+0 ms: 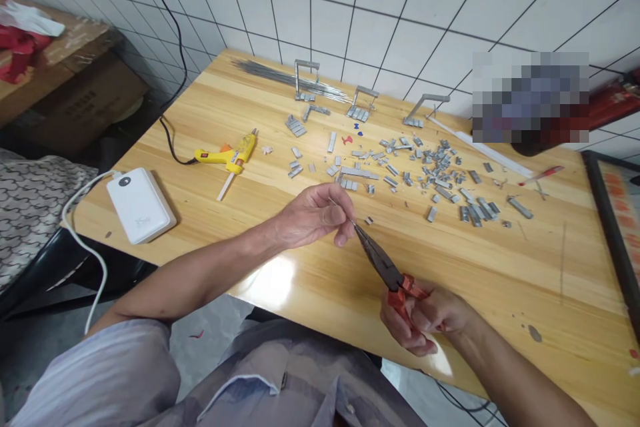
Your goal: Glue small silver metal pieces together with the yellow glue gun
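Observation:
My right hand (pixel 420 320) is wrapped round the red handles of a pair of long-nose pliers (pixel 383 263). The dark jaws point up and left, and their tips meet a thin piece of wire (pixel 340 205). My left hand (pixel 320 215) pinches that wire between thumb and fingers, just left of the plier tips. Beyond the hands lie many small grey metal pieces (pixel 440 170), loose on the wooden table (pixel 310 280). A small grey piece with a flat arm (pixel 357 174) lies just past my left fingers.
A yellow glue gun (pixel 233 155) and a white power bank (pixel 141 205) with a cable are on the left. Along the tiled wall stand three grey bent-arm pieces (pixel 361 103) beside a bundle of wires (pixel 265 73). A red pen (pixel 543 175) lies right.

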Demonstrator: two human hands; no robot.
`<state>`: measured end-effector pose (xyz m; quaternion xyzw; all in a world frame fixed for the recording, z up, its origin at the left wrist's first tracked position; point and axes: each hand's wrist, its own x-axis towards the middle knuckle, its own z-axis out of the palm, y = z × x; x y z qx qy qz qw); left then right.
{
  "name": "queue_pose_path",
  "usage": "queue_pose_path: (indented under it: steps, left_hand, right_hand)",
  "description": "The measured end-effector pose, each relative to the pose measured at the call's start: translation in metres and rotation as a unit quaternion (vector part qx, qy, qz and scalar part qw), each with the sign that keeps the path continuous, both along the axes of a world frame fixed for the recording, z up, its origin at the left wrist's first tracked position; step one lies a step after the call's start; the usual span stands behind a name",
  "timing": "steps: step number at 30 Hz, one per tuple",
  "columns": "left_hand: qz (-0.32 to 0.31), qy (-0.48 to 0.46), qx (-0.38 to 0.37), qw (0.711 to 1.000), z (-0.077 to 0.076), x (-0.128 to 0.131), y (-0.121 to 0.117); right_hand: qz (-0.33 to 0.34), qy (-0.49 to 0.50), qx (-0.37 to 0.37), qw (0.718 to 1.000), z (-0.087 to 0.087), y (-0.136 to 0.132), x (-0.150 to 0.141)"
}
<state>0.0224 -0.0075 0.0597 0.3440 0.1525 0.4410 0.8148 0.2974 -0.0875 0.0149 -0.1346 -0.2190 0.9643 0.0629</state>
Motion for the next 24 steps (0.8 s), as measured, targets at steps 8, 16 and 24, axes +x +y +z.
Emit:
queue_pose_path:
  steps: [8, 16, 24]
  left_hand:
    - [0.163, 0.065, -0.046, 0.983, 0.003, 0.009, -0.007]
    - [0.185, 0.064, -0.066, 0.978, -0.003, 0.013, -0.006]
    - [0.051, -0.006, -0.096, 0.994, 0.002, 0.006, -0.002]
  right_hand:
    - [-0.120, -0.385, 0.443, 0.801, 0.037, -0.005, -0.023]
    - [-0.138, -0.460, 0.520, 0.707, 0.035, 0.000, -0.021]
    - [-0.050, -0.108, 0.086, 0.989, 0.014, 0.001, -0.005]
